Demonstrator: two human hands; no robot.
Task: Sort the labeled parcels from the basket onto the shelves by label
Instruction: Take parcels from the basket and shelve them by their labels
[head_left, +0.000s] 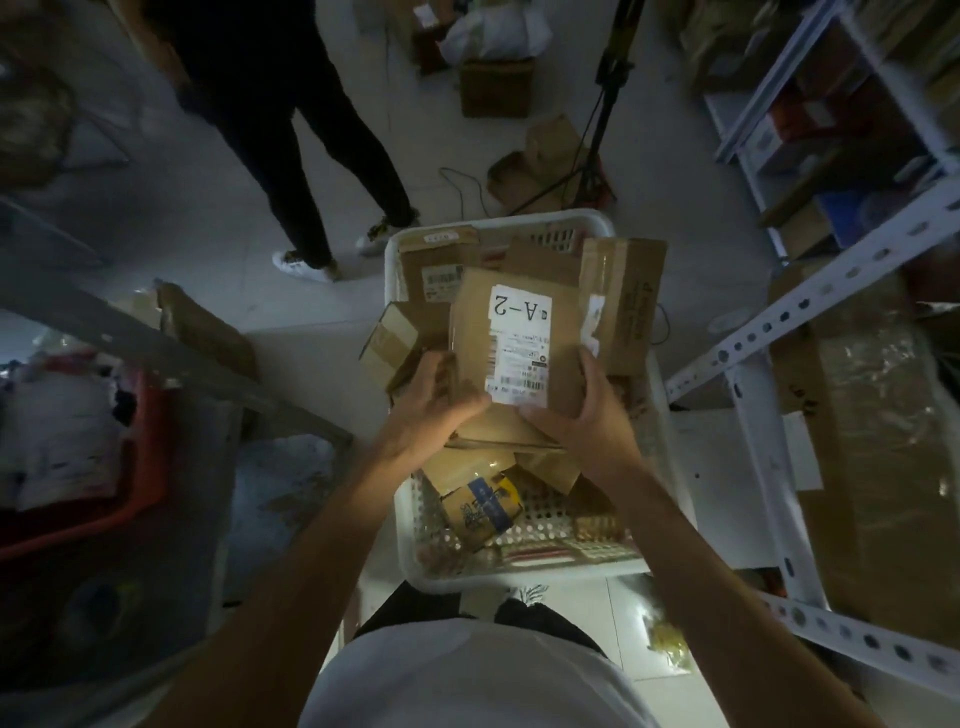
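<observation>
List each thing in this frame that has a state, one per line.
A-2 parcel: gripped at both near corners, label up, above the basket.
Left hand: closed on the parcel.
Right hand: closed on the parcel.
Basket: on the floor, holding more parcels.

1. Overall exposure is dim; the corners fall off into near-black vignetting.
2. The brightest zone is central: the white label (521, 344) on the held parcel (511, 353) and the pale floor (208, 171) beyond.
3. The left hand (431, 397) and right hand (582, 410) appear warmly lit, with shadow beneath them inside the basket (519, 571).
4. Wide-angle distortion bows the shelf uprights (810, 301) at right.
5. Glare glints on plastic wrap (883, 389) at far right.
6. Edges are soft and blurred; small label print is illegible.
</observation>
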